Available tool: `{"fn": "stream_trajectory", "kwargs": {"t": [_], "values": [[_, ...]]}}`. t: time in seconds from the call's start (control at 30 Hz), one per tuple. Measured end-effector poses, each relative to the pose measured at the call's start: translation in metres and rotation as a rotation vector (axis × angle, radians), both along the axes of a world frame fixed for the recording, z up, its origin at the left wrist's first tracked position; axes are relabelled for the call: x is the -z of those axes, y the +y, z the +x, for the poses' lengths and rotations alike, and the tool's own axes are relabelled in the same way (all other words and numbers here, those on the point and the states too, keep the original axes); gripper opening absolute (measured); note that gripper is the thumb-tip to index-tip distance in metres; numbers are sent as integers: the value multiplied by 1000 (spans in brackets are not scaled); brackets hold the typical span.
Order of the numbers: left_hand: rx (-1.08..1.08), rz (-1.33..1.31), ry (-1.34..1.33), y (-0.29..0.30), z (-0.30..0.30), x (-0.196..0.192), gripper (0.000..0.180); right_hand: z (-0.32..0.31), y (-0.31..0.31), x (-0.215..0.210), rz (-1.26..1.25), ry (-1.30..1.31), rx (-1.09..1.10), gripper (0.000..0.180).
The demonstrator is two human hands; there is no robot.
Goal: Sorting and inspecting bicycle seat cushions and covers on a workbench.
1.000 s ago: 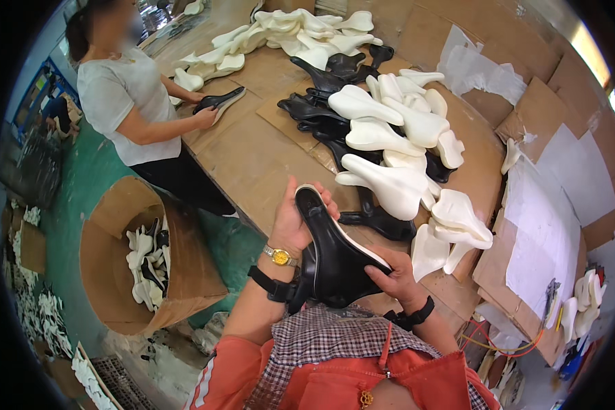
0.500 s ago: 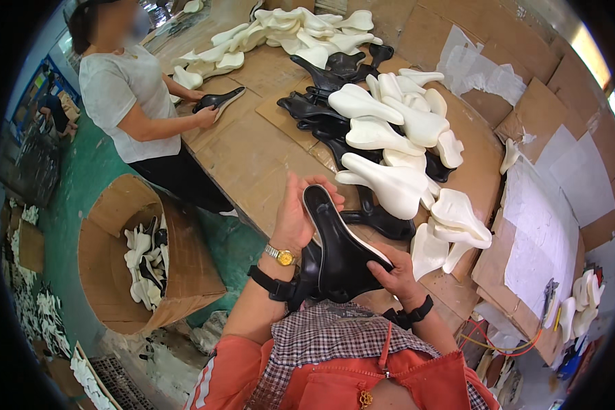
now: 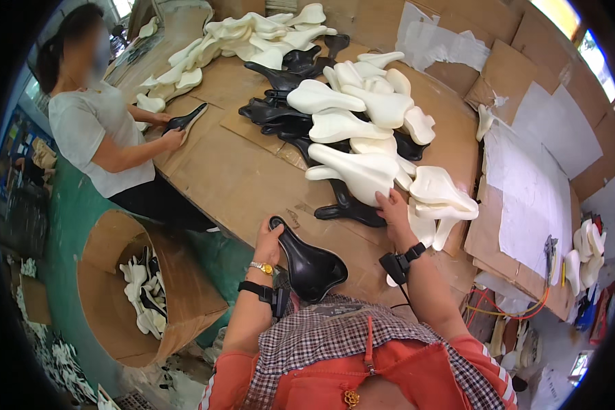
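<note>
My left hand (image 3: 268, 244) is closed on the narrow nose of a black bicycle saddle shell (image 3: 312, 268), its wide end toward my apron. To the right, my right hand (image 3: 393, 214) has its fingers on the wide rear edge of a white saddle pad (image 3: 363, 172), seeming to pinch it. That pad lies on top of the near side of a mixed pile. Below it, another black saddle shell (image 3: 348, 208) rests on the cardboard, left of my right hand.
White saddle pads (image 3: 434, 191) and black shells (image 3: 270, 113) fill the cardboard-covered table (image 3: 215, 160). Across its left corner a co-worker (image 3: 106, 130) holds a black saddle piece (image 3: 186, 120). A cardboard bin (image 3: 184, 301) with pieces inside stands on the floor at left.
My right hand has let go of the black saddle shell and reached forward to the white pad. My left hand has kept the shell, lowering it toward me. The view has shifted somewhat.
</note>
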State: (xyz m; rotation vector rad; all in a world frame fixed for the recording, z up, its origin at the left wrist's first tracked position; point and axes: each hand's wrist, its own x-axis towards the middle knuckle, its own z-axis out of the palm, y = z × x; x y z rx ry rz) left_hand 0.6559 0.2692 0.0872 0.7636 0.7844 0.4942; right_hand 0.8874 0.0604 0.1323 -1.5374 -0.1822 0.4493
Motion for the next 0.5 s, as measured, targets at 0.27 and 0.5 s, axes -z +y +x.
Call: {"fn": "stream_trajectory", "kwargs": {"t": [0.27,0.5], "values": [[-9,401,312,7,1,0,46,-86,-8,-48,-270,-962,-395,40],[280,188,415,-1,-2,-43,64,-51,-17,-6,-206,-835,-420,43]]}}
